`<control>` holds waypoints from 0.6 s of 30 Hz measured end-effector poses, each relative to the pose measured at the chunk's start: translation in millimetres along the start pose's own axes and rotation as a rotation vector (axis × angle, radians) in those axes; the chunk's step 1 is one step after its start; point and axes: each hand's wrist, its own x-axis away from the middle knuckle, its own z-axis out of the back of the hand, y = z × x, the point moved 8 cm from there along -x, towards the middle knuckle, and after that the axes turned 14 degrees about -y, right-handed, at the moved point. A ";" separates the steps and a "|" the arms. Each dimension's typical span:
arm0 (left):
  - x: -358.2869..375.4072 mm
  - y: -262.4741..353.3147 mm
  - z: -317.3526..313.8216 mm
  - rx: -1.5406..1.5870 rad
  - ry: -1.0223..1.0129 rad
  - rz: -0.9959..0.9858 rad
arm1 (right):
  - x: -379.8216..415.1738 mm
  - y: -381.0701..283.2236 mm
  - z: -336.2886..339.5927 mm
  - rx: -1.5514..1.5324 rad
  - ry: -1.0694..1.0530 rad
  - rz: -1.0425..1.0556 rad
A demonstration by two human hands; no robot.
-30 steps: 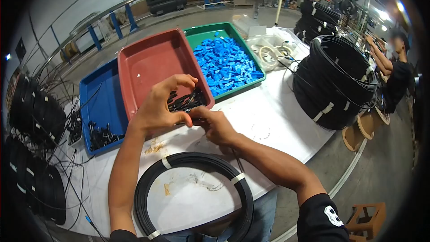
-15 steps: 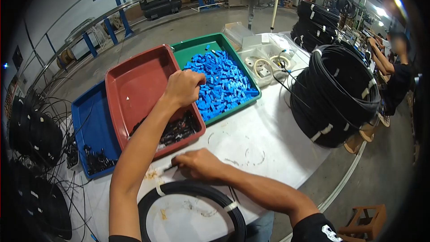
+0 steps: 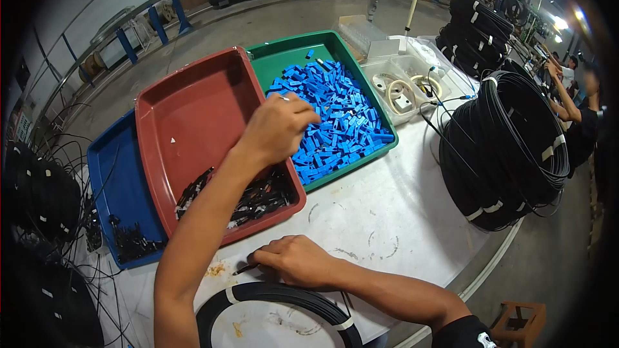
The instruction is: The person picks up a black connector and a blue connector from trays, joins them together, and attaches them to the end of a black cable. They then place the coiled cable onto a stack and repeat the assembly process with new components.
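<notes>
My left hand [image 3: 276, 127] reaches over the red tray's right wall to the heap of small blue plastic connector pieces [image 3: 345, 116] in the green tray [image 3: 274, 45]. Its fingers are curled down and closed, and their tips are hidden behind the hand. Low on the white table, my right hand [image 3: 293, 260] is closed around a thin black cable end [image 3: 244, 269], whose tip sticks out to the left. Just below that hand lies a coil of black cable [image 3: 284, 291] bound with white tape.
The red tray [image 3: 193, 116] holds dark small parts at its near end and overlaps a blue tray [image 3: 106, 161] with black parts. A clear box [image 3: 403, 87] holds pale rings. Large black cable coils [image 3: 496, 154] stand at right; more are at left. Another person works far right.
The camera view has shifted, so trays and coils sit differently in it. My left hand has moved slightly further over the blue pieces. My right hand still grips the cable end.
</notes>
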 end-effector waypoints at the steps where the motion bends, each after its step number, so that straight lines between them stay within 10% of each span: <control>1: -3.5 1.5 -3.7 -0.007 -0.001 -0.002 | 0.8 -0.7 1.9 0.000 0.021 0.006; 9: -12.7 23.0 -24.4 -0.383 -0.278 0.055 | -1.3 2.2 3.6 -0.067 -0.071 -0.078; 12: 19.1 9.6 23.2 0.538 0.081 0.405 | 1.8 2.9 7.3 -0.119 -0.031 -0.095; 18: 141.0 33.4 81.9 1.073 0.311 0.313 | -1.9 20.2 -0.8 -0.126 0.056 -0.091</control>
